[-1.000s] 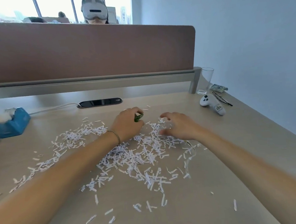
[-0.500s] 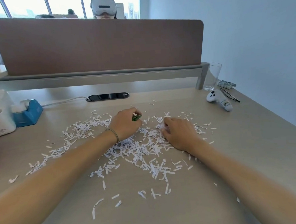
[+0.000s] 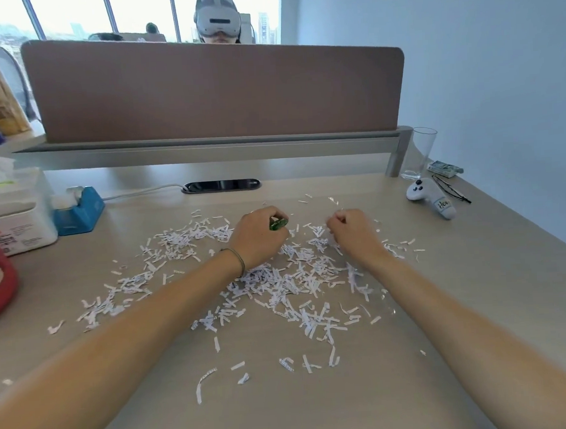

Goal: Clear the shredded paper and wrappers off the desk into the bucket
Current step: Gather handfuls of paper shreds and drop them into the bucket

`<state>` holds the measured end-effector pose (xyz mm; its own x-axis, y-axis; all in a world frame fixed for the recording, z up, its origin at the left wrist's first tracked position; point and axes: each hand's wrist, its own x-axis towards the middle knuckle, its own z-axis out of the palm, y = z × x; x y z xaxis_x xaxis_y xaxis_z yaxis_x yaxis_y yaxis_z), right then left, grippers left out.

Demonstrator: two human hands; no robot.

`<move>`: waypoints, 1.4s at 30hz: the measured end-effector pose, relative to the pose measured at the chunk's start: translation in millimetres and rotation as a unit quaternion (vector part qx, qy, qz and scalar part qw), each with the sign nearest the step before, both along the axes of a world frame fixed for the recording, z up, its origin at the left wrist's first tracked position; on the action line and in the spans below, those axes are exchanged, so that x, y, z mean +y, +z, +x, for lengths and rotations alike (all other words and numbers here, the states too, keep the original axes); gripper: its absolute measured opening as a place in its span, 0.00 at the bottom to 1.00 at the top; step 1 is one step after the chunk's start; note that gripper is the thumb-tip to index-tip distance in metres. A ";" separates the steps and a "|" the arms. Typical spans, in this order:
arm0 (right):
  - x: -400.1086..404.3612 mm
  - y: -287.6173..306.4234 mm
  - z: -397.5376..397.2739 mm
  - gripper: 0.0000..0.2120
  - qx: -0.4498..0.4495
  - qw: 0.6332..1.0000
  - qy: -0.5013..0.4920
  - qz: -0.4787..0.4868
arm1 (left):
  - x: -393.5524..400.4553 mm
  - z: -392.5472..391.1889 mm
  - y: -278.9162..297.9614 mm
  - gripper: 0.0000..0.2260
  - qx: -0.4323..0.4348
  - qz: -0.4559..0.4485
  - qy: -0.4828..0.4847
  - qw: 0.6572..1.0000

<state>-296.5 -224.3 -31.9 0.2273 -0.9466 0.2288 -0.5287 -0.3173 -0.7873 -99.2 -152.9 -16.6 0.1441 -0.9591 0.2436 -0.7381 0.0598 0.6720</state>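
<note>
1. The left hand (image 3: 258,237) is curled round a small green wrapper (image 3: 278,223).
2. The right hand (image 3: 354,231) is fisted; whether it holds anything cannot be told.
3. Shreds (image 3: 279,277) lie scattered over the counter (image 3: 478,285), under both hands.
4. They look light, limp and loose: best raked into a heap and scooped from beneath.

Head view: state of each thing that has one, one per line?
left hand: curled, holds a green wrapper
right hand: curled over the shreds; whether it holds any, cannot tell
shredded paper: loose, scattered on the desk
drinking glass: upright, looks empty
white controller: lying on its side
blue tape dispenser: upright
</note>
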 end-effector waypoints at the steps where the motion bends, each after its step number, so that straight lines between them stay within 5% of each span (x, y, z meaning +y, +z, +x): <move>1: 1.7 4.6 5.0 0.16 -0.016 1.000 0.004 0.006 | 0.2 1.5 2.4 0.10 0.008 -0.006 0.006 1.000; 22: 87.7 142.5 250.4 0.12 -0.143 0.958 0.239 -0.060 | 137.0 193.6 143.4 0.12 -0.096 -0.117 0.203 0.967; 27: 121.0 157.1 308.3 0.17 -0.133 0.946 0.284 -0.077 | 190.0 254.3 167.3 0.13 -0.133 -0.078 0.265 0.952; 32: 144.2 163.9 353.9 0.15 -0.145 0.937 0.315 -0.050 | 227.9 299.3 168.9 0.15 -0.242 0.076 0.286 0.924; 38: 158.9 184.0 402.0 0.17 -0.131 0.933 0.323 -0.084 | 244.0 313.2 163.5 0.16 -0.257 0.242 0.242 0.904; 42: 166.2 200.6 435.8 0.18 -0.132 0.935 0.307 -0.121 | 249.2 319.5 161.4 0.14 -0.243 0.214 0.238 0.915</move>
<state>139.3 -58.1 168.7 0.6159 -0.5695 0.5444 0.0140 -0.6830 -0.7303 220.3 96.3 144.8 0.5453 -0.8382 0.0067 -0.8301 -0.5390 0.1430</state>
